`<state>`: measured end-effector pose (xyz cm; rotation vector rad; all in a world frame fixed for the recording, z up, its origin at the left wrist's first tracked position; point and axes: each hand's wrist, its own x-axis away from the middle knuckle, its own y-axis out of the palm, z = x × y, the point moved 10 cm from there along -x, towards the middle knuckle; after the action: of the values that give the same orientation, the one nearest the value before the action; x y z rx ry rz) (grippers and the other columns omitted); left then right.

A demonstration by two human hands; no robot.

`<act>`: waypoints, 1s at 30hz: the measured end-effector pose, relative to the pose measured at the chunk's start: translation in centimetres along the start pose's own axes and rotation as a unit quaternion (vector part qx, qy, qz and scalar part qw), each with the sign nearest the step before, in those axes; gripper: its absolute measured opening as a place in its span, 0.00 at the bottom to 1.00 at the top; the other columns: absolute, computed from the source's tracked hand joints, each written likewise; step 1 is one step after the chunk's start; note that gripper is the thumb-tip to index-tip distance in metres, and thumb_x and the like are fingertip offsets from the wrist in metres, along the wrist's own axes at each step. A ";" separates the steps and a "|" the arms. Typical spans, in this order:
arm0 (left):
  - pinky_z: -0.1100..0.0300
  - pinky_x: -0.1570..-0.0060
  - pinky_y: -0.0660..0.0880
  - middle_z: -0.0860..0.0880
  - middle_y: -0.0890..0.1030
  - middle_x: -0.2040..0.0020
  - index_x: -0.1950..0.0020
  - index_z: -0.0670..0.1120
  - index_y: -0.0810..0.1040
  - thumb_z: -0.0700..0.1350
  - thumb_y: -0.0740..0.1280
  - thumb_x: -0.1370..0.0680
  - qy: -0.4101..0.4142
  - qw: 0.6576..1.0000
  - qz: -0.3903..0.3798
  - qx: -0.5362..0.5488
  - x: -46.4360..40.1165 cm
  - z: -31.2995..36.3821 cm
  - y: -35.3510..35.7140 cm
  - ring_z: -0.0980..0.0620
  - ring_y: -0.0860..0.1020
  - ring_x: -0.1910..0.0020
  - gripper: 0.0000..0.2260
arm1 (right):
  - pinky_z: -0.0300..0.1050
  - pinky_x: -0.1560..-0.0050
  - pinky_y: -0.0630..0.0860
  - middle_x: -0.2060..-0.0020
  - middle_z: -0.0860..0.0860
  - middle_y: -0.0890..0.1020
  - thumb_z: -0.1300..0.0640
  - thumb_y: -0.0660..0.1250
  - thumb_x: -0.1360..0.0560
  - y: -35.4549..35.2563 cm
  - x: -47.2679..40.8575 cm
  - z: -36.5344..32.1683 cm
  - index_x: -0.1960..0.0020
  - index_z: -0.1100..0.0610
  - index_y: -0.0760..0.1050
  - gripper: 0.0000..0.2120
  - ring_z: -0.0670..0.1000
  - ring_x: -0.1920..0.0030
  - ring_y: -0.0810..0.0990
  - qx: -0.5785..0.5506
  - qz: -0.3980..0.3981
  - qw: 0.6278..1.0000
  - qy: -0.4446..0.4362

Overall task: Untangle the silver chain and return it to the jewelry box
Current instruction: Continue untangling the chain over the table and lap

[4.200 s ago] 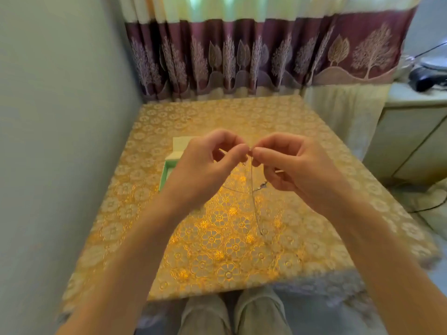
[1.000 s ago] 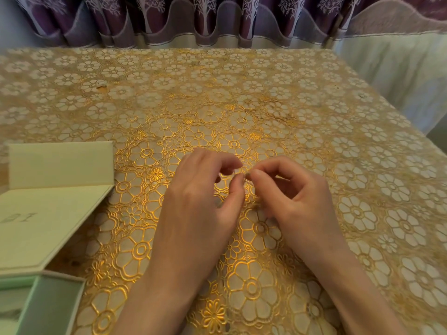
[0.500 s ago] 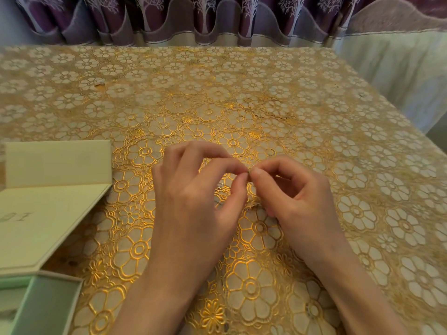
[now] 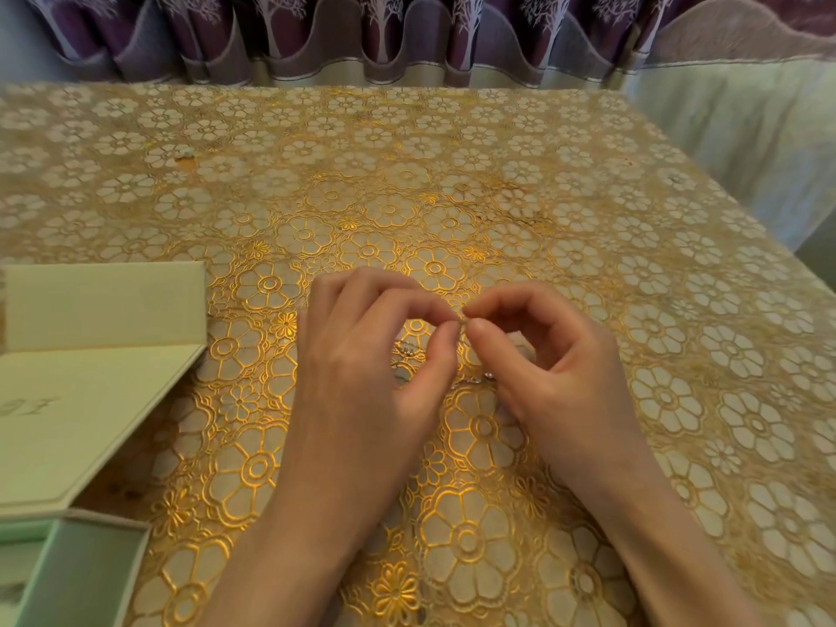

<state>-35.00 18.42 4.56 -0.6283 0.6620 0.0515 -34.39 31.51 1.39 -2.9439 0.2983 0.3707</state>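
Observation:
Low over the table's middle, my left hand (image 4: 366,368) and my right hand (image 4: 547,368) meet fingertip to fingertip. Between thumb and forefinger each pinches the thin silver chain (image 4: 409,350), which is very fine. Short glinting bits of it hang under my fingers and lie on the cloth; most of it is hidden by my hands. The pale green jewelry box (image 4: 86,576) stands open at the bottom left corner, its lid (image 4: 90,382) folded back to the left of my left hand.
A gold floral tablecloth (image 4: 452,183) covers the table. Purple patterned curtains (image 4: 407,33) hang behind the far edge. The table's right edge (image 4: 742,210) drops off to a pale cloth.
Since 4 seconds ago my hands have come down from mid-air to just above the cloth. Over the last second the fingers only shifted slightly while still pinching the chain.

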 end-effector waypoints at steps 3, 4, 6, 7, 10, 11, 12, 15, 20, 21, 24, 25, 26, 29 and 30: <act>0.66 0.46 0.63 0.54 0.75 0.56 0.56 0.48 0.78 0.48 0.64 0.27 -0.010 1.000 0.001 0.003 0.0 -0.3 0.0 0.55 0.69 0.50 0.06 | 0.39 0.64 0.68 0.59 0.46 0.77 0.53 0.68 0.33 -0.6 0.0 -0.5 0.63 0.48 0.76 0.01 0.42 0.67 0.72 0.013 0.025 0.999 -0.026; 0.67 0.46 0.62 0.54 0.75 0.56 0.56 0.49 0.78 0.48 0.64 0.27 -0.010 1.000 0.000 0.003 0.0 -0.3 0.0 0.55 0.68 0.50 0.05 | 0.36 0.64 0.68 0.60 0.46 0.76 0.54 0.69 0.33 -0.7 0.0 -0.7 0.64 0.47 0.76 0.03 0.43 0.65 0.72 0.024 0.034 0.999 -0.031; 0.67 0.46 0.62 0.55 0.74 0.55 0.55 0.49 0.78 0.48 0.64 0.26 -0.007 1.000 -0.005 0.000 0.0 -0.4 0.1 0.56 0.68 0.50 0.05 | 0.30 0.66 0.67 0.63 0.46 0.74 0.57 0.69 0.33 -0.8 0.1 -1.0 0.65 0.47 0.75 0.06 0.41 0.63 0.71 0.051 0.039 0.997 -0.038; 0.66 0.46 0.62 0.55 0.74 0.55 0.55 0.49 0.78 0.49 0.64 0.26 -0.005 1.000 -0.007 -0.001 0.0 -0.3 0.2 0.56 0.68 0.50 0.05 | 0.30 0.66 0.67 0.65 0.46 0.74 0.58 0.68 0.33 -0.6 0.2 -1.1 0.66 0.47 0.75 0.07 0.41 0.63 0.71 0.060 0.037 0.997 -0.039; 0.64 0.46 0.64 0.55 0.75 0.55 0.55 0.49 0.78 0.48 0.64 0.26 -0.001 1.000 -0.012 0.000 0.1 -0.3 0.3 0.55 0.68 0.50 0.06 | 0.30 0.66 0.67 0.67 0.47 0.74 0.58 0.68 0.33 -0.3 0.1 -1.1 0.66 0.47 0.75 0.07 0.42 0.64 0.71 0.083 0.029 0.995 -0.042; 0.63 0.46 0.64 0.55 0.75 0.55 0.55 0.49 0.78 0.48 0.64 0.26 0.000 1.000 -0.013 0.001 0.1 -0.3 0.4 0.55 0.68 0.50 0.06 | 0.31 0.66 0.67 0.67 0.48 0.75 0.57 0.67 0.32 -0.3 0.1 -1.1 0.66 0.47 0.75 0.07 0.42 0.65 0.71 0.089 0.027 0.995 -0.042; 0.63 0.46 0.64 0.55 0.75 0.55 0.55 0.49 0.78 0.48 0.64 0.26 0.000 1.000 -0.013 0.002 0.1 -0.3 0.4 0.55 0.68 0.49 0.05 | 0.31 0.66 0.67 0.67 0.49 0.75 0.57 0.67 0.32 -0.3 0.1 -1.0 0.66 0.47 0.75 0.07 0.43 0.65 0.71 0.094 0.027 0.994 -0.043; 0.64 0.46 0.64 0.56 0.74 0.55 0.55 0.49 0.78 0.47 0.64 0.26 0.001 1.000 -0.016 0.002 0.1 -0.2 0.4 0.55 0.68 0.49 0.05 | 0.33 0.66 0.68 0.66 0.51 0.76 0.57 0.67 0.32 -0.2 0.1 -0.9 0.66 0.46 0.75 0.07 0.45 0.64 0.72 0.090 0.024 0.995 -0.038; 0.65 0.46 0.64 0.56 0.74 0.55 0.55 0.48 0.78 0.46 0.65 0.26 0.005 1.000 -0.016 -0.006 0.1 -0.1 0.4 0.56 0.68 0.49 0.04 | 0.33 0.66 0.68 0.66 0.49 0.76 0.57 0.68 0.32 -0.1 0.1 -0.8 0.66 0.47 0.75 0.07 0.46 0.64 0.73 0.084 0.019 0.996 -0.038; 0.65 0.46 0.64 0.56 0.74 0.55 0.55 0.48 0.78 0.46 0.65 0.26 0.006 1.000 -0.014 -0.009 0.1 -0.1 0.3 0.56 0.68 0.49 0.04 | 0.33 0.66 0.68 0.66 0.49 0.76 0.57 0.68 0.32 -0.1 0.1 -0.9 0.66 0.47 0.75 0.07 0.45 0.64 0.72 0.084 0.020 0.996 -0.039; 0.66 0.46 0.63 0.55 0.75 0.55 0.55 0.48 0.79 0.46 0.65 0.26 0.014 1.000 -0.013 -0.019 0.1 0.1 0.1 0.56 0.68 0.50 0.04 | 0.32 0.66 0.68 0.66 0.48 0.76 0.56 0.68 0.32 -0.2 0.1 -0.8 0.66 0.47 0.76 0.06 0.44 0.65 0.72 0.086 0.025 0.995 -0.039; 0.66 0.46 0.64 0.55 0.75 0.55 0.55 0.47 0.79 0.45 0.66 0.26 0.019 0.999 -0.014 -0.026 0.1 0.1 0.1 0.55 0.68 0.50 0.04 | 0.32 0.67 0.68 0.66 0.47 0.76 0.56 0.68 0.32 -0.1 0.1 -0.8 0.66 0.47 0.76 0.06 0.44 0.65 0.72 0.094 0.026 0.994 -0.039; 0.65 0.46 0.64 0.54 0.75 0.55 0.55 0.47 0.79 0.45 0.66 0.26 0.025 0.999 -0.016 -0.035 0.1 0.2 0.1 0.54 0.69 0.50 0.04 | 0.33 0.67 0.68 0.67 0.46 0.75 0.56 0.68 0.32 -0.1 0.1 -0.8 0.65 0.47 0.76 0.05 0.44 0.65 0.72 0.107 0.026 0.993 -0.041; 0.59 0.48 0.66 0.52 0.77 0.56 0.56 0.46 0.79 0.45 0.66 0.26 0.044 0.997 -0.021 -0.062 0.1 0.5 0.1 0.51 0.69 0.50 0.04 | 0.34 0.67 0.69 0.67 0.46 0.74 0.56 0.67 0.32 0.2 0.1 -0.9 0.64 0.51 0.77 0.03 0.45 0.64 0.73 0.149 0.025 0.987 -0.051; 0.58 0.48 0.66 0.51 0.77 0.56 0.56 0.46 0.80 0.45 0.66 0.26 0.049 0.996 -0.023 -0.067 0.2 0.5 0.1 0.50 0.69 0.51 0.05 | 0.33 0.66 0.68 0.66 0.46 0.74 0.57 0.67 0.31 0.2 0.1 -0.9 0.63 0.52 0.78 0.03 0.46 0.64 0.73 0.159 0.024 0.985 -0.056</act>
<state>-34.61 18.81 4.73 -0.7781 0.7424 0.0217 -34.09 31.12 2.21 -2.5965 0.3764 0.4468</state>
